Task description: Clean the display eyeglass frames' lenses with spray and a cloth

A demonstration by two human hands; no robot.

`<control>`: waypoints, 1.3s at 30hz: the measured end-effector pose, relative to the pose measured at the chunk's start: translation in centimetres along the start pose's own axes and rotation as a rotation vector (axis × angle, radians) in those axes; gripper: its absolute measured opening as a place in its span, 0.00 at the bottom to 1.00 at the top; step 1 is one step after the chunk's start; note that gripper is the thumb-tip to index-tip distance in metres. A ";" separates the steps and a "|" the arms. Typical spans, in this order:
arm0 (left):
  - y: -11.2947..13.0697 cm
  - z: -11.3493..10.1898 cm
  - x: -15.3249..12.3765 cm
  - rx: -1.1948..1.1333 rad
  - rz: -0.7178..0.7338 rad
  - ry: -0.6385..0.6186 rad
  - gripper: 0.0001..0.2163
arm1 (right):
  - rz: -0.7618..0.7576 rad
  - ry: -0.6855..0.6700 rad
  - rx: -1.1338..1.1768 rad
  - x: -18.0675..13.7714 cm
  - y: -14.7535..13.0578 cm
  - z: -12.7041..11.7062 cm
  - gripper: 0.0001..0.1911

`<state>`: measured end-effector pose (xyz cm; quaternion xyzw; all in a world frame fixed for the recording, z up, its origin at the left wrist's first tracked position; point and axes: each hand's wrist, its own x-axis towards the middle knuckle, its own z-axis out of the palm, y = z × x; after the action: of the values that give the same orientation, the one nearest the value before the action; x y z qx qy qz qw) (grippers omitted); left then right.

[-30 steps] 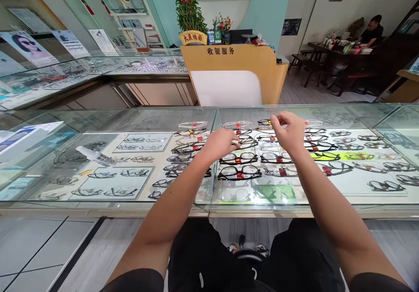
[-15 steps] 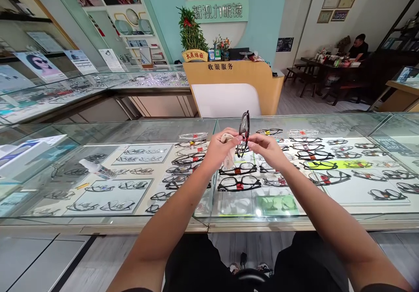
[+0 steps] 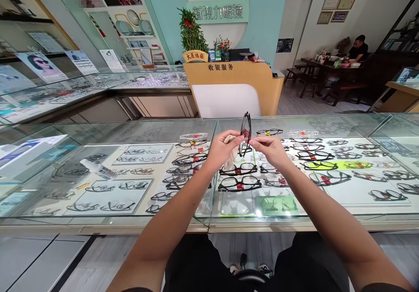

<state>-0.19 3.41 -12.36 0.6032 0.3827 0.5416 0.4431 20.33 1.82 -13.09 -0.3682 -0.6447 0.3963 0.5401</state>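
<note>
A pair of dark-framed eyeglasses (image 3: 245, 128), turned on end with a red tag on it, is held above the glass counter between both hands. My left hand (image 3: 225, 147) is closed, pinching the eyeglasses from the left, and a pale cloth (image 3: 230, 159) is bunched in its fingers and hangs below. On the other side my right hand (image 3: 269, 149) is closed too, its thumb and fingertips gripping the frame's lower part. Exactly which part of the frame each hand grips is partly hidden by the fingers.
Rows of eyeglasses lie inside the glass display counter (image 3: 209, 225) beneath my hands. A white spray bottle (image 3: 98, 169) lies tilted at the left, near a white box (image 3: 29, 156). Beyond stands a wooden cashier desk (image 3: 278, 92); a person (image 3: 358, 49) sits at a table far right.
The eyeglasses have turned slightly and shifted a little to the right. My right fingers have drawn closer together on the frame; the left hand stays nearly in place.
</note>
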 end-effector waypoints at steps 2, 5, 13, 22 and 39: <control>-0.1 -0.1 0.1 -0.021 -0.002 0.029 0.19 | -0.019 0.036 -0.036 0.0 0.0 -0.2 0.21; 0.1 -0.4 0.3 -0.025 0.001 0.057 0.17 | -0.051 0.137 -0.107 0.0 -0.1 -0.8 0.21; 0.4 -0.6 0.2 0.142 0.028 0.020 0.15 | -0.180 0.498 -0.496 0.0 -0.9 -2.5 0.16; 0.6 0.0 0.0 0.074 -0.007 0.015 0.17 | -0.385 0.519 -0.528 -0.3 -0.9 -1.9 0.12; 0.1 1.5 -1.2 0.059 0.031 -0.028 0.14 | -0.231 0.258 -0.381 -0.7 -0.1 -0.1 0.33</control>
<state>1.12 2.11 -12.66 0.6295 0.3829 0.5283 0.4219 20.56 1.19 -13.25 -0.4348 -0.6714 0.1530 0.5803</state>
